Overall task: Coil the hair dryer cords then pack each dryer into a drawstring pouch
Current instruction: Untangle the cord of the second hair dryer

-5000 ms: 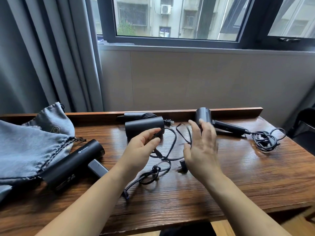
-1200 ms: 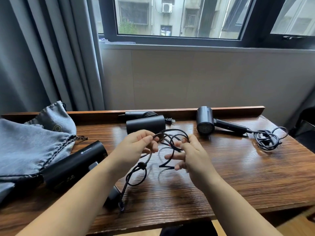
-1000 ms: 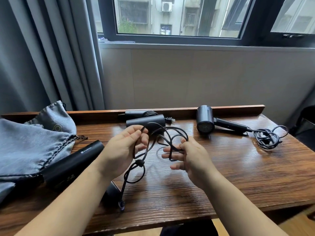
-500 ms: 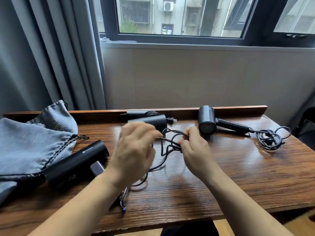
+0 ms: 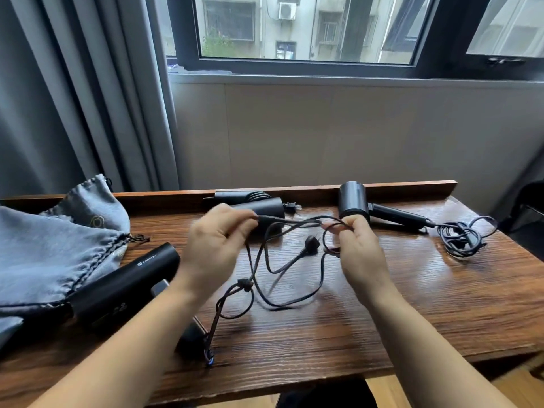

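Cord: I see the black cord (image 5: 290, 222) strung level between my two hands above the table (image 5: 441, 304), its taut span running left to right, with slack loops drooping from it down to the wood.
Plug: the plug (image 5: 309, 244) hangs free below the span, nearer my right hand than my left, and it touches neither.
Left hand: my left hand (image 5: 216, 245) pinches the cord at the span's left end, thumb and fingers curled onto it; it is a little blurred, so I cannot tell how many strands it has.
Right hand: my right hand (image 5: 357, 248) has its fingers curled round a gathered loop at the span's right end, so the bundle I judge to be forming sits on that side.
Dryer end: from the left hand the cord drops through a small tie (image 5: 244, 285) and runs toward me to the near dryer (image 5: 123, 285), which lies slantwise just left of my left forearm, its far end beside the grey pouch (image 5: 50, 254).
Deciding relation: the loose length lies below and between the grips, so I judge the next loop goes from left hand across to right.
Other dryers: one dryer (image 5: 351, 201) with its own bundled cord (image 5: 460, 238) lies at the far right; another dark dryer (image 5: 259, 206) lies behind my left hand.
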A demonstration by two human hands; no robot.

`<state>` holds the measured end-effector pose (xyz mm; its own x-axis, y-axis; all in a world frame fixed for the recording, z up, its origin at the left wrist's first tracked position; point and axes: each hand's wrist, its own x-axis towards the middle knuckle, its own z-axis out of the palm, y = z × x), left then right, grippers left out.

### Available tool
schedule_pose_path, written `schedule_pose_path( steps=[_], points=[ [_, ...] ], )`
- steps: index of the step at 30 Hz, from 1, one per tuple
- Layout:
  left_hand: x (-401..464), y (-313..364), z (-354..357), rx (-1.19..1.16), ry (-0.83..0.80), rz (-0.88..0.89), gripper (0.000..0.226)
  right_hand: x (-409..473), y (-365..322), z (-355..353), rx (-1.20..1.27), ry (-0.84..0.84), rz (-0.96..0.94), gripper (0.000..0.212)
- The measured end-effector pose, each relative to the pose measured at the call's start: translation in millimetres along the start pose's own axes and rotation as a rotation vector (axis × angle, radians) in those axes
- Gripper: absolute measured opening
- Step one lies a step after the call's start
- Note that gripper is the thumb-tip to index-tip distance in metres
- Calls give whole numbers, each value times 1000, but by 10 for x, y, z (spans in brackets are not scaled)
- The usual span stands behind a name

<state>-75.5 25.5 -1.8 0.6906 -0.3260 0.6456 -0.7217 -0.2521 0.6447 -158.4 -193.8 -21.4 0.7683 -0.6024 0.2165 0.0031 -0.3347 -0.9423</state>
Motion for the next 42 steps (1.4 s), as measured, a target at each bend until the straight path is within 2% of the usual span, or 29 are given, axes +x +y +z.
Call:
schedule_pose_path(
  steps=[2, 3, 7, 10, 12, 14, 16, 17, 19, 21, 24, 27, 29, 30, 33, 34, 36, 39, 42],
  points=[
    [46, -59, -112, -120, 54, -237, 13, 73, 59, -37, 277, -29, 207, 21],
    [66, -106, -155, -90, 37, -313, 13, 82, 67, -46, 375, -42, 271, 23],
    [44, -301, -220, 262, -181, -373, 16, -5, 18, -37, 648, -142, 357, 27],
    [7, -347, -176, 413, -363, -372, 27, -80, -13, 26, 774, -281, 417, 25],
    [-9, -383, -130, 462, -408, -341, 39, -112, -18, 84, 848, -352, 467, 22],
    [-18, -357, -104, 472, -259, -247, 47, -126, -7, 132, 840, -366, 461, 22],
    [-32, -205, -67, 411, -95, -71, 48, -130, 14, 164, 806, -375, 427, 23],
    [-55, -105, -28, 351, -88, 24, 47, -138, 25, 172, 794, -383, 411, 23],
    [-132, 114, 70, 268, -172, 150, 36, -152, 29, 190, 801, -418, 396, 20],
    [-215, 284, 195, 372, -321, 112, 32, -185, -5, 205, 805, -460, 367, 18],
    [-266, 378, 387, 574, -451, -50, 55, -214, -27, 206, 754, -461, 350, 20],
    [-210, 332, 481, 441, -410, -298, 57, -229, -12, 188, 763, -443, 316, 23],
    [-172, 209, 512, 333, -395, -471, 58, -244, -33, 168, 797, -448, 323, 6],
    [-160, 137, 530, 184, -367, -569, 55, -249, -41, 157, 797, -457, 324, 7],
    [-147, 91, 590, -505, -206, -873, 33, -262, -68, 150, 688, -499, 307, 17],
    [-140, 101, 586, -621, -173, -919, 24, -248, -41, 153, 629, -478, 290, 17],
    [-129, 118, 502, -650, -239, -920, 18, -196, 30, 171, 533, -376, 281, 15],
    [-91, 86, 282, -553, -490, -800, 23, -96, 156, 149, 519, -230, 296, 11],
    [-16, 53, 14, -500, -562, -721, 31, -20, 270, 107, 448, -153, 243, 14]
  ],
)
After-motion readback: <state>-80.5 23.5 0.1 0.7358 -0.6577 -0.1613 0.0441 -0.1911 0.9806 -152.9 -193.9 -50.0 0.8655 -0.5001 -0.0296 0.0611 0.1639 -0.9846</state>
